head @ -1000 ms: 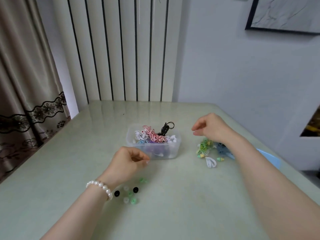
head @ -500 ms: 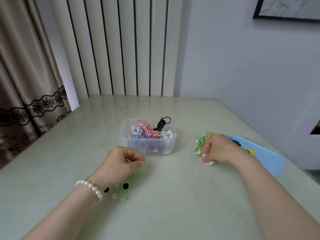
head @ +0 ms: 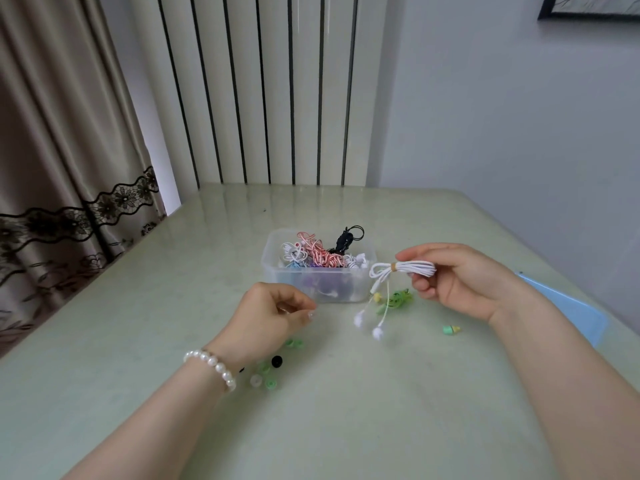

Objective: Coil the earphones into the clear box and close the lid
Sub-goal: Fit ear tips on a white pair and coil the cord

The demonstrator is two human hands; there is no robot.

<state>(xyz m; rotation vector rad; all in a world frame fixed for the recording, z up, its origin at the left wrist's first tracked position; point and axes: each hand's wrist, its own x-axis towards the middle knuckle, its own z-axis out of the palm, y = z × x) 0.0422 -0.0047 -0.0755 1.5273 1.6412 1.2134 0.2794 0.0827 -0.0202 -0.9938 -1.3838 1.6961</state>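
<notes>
Pinching one white earphones bundle (head: 403,268), her right hand (head: 457,280) hovers; left hand (head: 273,315) curls, its hold unclear; one clear box (head: 317,271), its tangle uncountable.

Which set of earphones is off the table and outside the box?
The white earphones, bundled and pinched in the right hand. The green earphones lie on the table; the others sit inside the clear box.

Soft, even daylight, fairly bright; brightest strip at gap beside beige lace-trimmed curtain (head: 69,140) at left. Glossy pale green table (head: 346,410) carries faint sheen and reflected stripes near far edge. Shadows weak, diffuse. Wide-angle bending at frame edges. Dangling white earbuds (head: 369,325) slightly blurred; overall sharpness moderate.
</notes>
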